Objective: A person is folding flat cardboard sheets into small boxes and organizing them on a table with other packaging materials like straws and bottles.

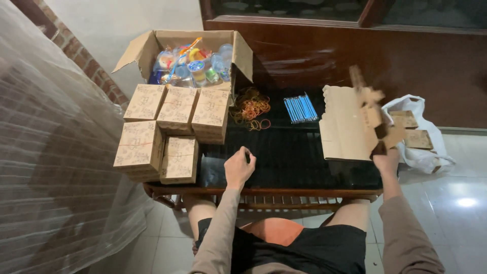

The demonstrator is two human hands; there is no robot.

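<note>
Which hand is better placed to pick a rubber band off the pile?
Left, probably. The left hand rests free on the dark table, nearest the rubber bands. The right hand is lifting a flat cardboard blank at the table's far side.

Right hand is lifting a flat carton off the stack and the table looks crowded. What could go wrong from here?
1. The right hand grips the flat carton only at its lower edge, so it may slip.
2. The swinging carton could sweep the blue sticks or rubber bands away.
3. The closed boxes overhang the table edge.
</note>
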